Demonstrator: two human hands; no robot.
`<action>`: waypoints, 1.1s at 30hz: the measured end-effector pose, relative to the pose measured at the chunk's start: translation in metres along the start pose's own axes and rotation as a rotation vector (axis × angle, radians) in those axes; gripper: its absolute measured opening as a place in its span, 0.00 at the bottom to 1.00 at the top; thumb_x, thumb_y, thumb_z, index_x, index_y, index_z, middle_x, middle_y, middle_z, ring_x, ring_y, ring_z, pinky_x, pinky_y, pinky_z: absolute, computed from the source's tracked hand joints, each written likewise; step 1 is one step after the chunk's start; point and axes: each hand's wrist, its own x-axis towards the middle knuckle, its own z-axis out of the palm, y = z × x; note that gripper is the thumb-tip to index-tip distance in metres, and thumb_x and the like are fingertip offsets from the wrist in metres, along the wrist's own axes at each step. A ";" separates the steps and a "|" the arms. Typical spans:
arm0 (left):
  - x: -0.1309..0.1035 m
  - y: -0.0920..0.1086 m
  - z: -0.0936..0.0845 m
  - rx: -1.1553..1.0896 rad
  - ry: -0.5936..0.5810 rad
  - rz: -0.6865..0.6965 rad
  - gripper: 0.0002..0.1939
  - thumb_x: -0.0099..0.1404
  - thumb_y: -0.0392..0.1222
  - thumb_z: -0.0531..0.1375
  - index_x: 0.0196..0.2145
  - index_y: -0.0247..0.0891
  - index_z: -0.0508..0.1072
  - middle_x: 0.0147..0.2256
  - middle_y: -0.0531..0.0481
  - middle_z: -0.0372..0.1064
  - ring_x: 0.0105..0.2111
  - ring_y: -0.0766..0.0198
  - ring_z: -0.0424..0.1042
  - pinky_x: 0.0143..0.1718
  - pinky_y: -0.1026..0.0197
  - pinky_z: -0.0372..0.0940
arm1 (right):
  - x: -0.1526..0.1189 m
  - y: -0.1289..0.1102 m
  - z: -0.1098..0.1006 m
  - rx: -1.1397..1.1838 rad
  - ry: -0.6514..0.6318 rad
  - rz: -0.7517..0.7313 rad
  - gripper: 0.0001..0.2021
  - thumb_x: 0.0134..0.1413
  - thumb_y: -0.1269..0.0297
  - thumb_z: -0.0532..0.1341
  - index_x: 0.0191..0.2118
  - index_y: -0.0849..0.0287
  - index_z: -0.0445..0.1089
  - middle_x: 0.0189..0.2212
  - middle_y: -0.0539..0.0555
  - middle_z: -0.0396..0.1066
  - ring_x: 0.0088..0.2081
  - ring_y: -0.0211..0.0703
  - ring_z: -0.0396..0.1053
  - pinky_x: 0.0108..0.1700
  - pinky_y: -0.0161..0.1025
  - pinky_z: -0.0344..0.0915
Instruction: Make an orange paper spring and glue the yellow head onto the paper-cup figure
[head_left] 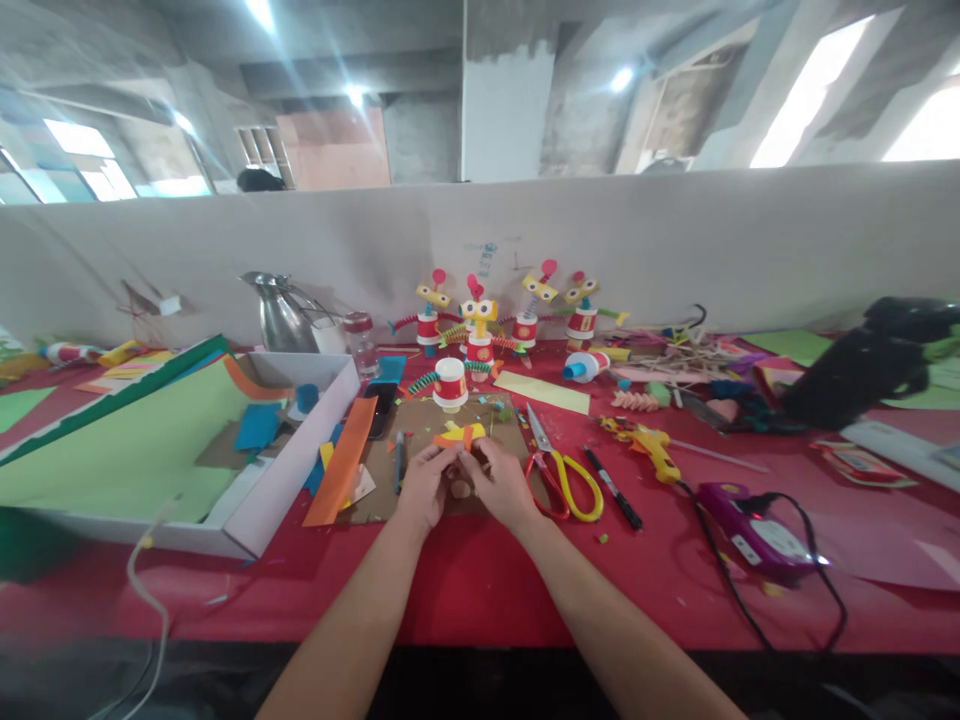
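Observation:
Over a brown cardboard sheet (510, 418), my left hand (425, 483) and my right hand (496, 480) come together, fingers pinched around a folded strip of orange paper (450, 440). Yellow paper (474, 431) shows just behind the orange strip; whether it is joined to it I cannot tell. Beyond my fingertips stands a red and white paper cup (451, 384) with green spring-like paper arms. Close by my right hand lie scissors (561, 465) with one red and one yellow handle. A long orange paper strip (352, 460) lies left of my left hand.
Several cup figures (480, 345) stand along the back partition. To the right are a black marker (613, 488), a yellow glue gun (654, 452) and a purple power strip (757, 530) with a black cord. A white box (259, 520) with green paper occupies the left, before a metal jug (281, 315).

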 end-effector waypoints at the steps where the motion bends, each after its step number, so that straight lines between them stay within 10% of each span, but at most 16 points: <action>1: 0.000 0.000 0.000 0.001 -0.002 0.002 0.12 0.40 0.40 0.72 0.20 0.32 0.74 0.18 0.55 0.65 0.18 0.75 0.58 0.20 0.69 0.52 | 0.000 0.000 0.000 -0.011 0.005 -0.002 0.10 0.58 0.57 0.55 0.30 0.57 0.64 0.27 0.51 0.66 0.30 0.40 0.64 0.31 0.35 0.58; 12: 0.000 -0.002 0.002 -0.004 -0.016 0.079 0.12 0.40 0.40 0.72 0.24 0.34 0.77 0.25 0.52 0.72 0.25 0.71 0.67 0.29 0.68 0.60 | 0.003 -0.005 0.002 0.621 -0.131 0.296 0.17 0.50 0.48 0.60 0.25 0.56 0.60 0.17 0.44 0.59 0.19 0.34 0.55 0.23 0.34 0.52; 33: -0.003 -0.004 0.005 0.052 -0.058 0.102 0.14 0.44 0.43 0.72 0.27 0.33 0.78 0.22 0.52 0.71 0.23 0.72 0.65 0.27 0.67 0.59 | 0.005 -0.002 0.000 0.443 0.056 0.253 0.13 0.52 0.55 0.57 0.23 0.56 0.58 0.18 0.44 0.52 0.21 0.35 0.51 0.23 0.33 0.49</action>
